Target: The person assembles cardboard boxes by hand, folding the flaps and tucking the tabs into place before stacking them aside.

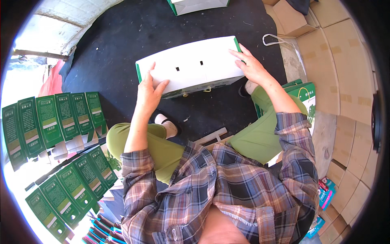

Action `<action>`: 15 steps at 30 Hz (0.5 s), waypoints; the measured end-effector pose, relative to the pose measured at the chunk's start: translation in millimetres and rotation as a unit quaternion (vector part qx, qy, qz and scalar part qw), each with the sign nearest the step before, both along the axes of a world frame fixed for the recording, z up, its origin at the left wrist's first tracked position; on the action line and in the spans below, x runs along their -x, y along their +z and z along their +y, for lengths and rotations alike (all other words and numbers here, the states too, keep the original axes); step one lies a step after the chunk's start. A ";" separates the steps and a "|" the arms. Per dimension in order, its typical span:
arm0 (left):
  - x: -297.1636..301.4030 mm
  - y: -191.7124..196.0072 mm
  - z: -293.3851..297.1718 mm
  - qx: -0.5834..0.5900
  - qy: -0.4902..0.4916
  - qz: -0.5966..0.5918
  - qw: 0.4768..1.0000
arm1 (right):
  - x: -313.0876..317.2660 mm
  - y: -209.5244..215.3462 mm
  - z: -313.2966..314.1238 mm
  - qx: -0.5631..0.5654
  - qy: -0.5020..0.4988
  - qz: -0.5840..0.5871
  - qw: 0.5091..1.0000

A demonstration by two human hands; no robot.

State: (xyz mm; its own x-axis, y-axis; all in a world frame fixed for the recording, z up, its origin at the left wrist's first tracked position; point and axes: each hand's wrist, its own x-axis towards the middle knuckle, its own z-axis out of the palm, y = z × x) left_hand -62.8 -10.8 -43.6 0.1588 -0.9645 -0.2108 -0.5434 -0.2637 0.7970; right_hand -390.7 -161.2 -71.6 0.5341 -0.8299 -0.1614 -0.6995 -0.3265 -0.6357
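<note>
A long carton [191,61] with a white face and green ends is in front of me, above the black floor covering. Two small dark slots show in its white face. Yellow cord handle loops stick out along its printed near side. My left hand [150,89] grips the left end, fingers and thumb spread over the white face. At the right end my right hand [254,67] holds the carton, with thumb and fingers on the white face and corner. The fingers behind the box are partly hidden.
Green printed cartons [50,122] stand in two rows at my left. Brown cardboard boxes [321,69] are stacked on the right. A green carton with a cord handle [306,91] leans by my right knee. Another white and green box [199,5] lies at the far edge.
</note>
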 end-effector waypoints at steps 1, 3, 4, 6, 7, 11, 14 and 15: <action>4.0 -6.1 -1.7 0.074 0.019 -0.081 0.994 | -1.3 0.6 0.3 -0.003 -0.010 -0.015 1.000; 7.2 -15.9 -4.0 0.149 0.057 -0.139 0.977 | -0.6 -1.1 -0.1 -0.006 -0.020 -0.029 0.999; 8.4 -18.5 -4.7 0.149 0.057 -0.138 0.977 | 1.2 -4.3 -0.3 0.013 -0.014 -0.025 1.000; 10.6 -23.5 -4.7 0.152 0.029 -0.289 0.945 | 0.2 -4.2 1.5 0.031 -0.007 -0.022 0.999; 7.7 -27.7 -2.7 0.152 0.030 -0.289 0.945 | -6.6 4.9 7.2 0.029 -0.006 -0.027 0.999; 9.4 -23.5 0.3 0.080 -0.042 -0.343 0.935 | -21.1 23.7 26.8 0.121 0.036 0.035 0.991; 13.9 -15.4 0.1 0.077 -0.066 -0.344 0.933 | -23.1 20.7 32.5 0.139 0.040 0.083 0.986; 13.8 -14.9 0.8 0.077 -0.075 -0.350 0.931 | -24.5 21.2 33.3 0.139 0.041 0.082 0.986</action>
State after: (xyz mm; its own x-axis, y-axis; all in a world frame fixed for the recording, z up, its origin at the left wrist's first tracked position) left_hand -76.6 -10.0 -58.5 0.0675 -0.9971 0.0357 -0.9649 -0.0561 0.2567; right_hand -366.2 -128.0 -50.4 0.5867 -0.8095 -0.0241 -0.7498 -0.5317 -0.3938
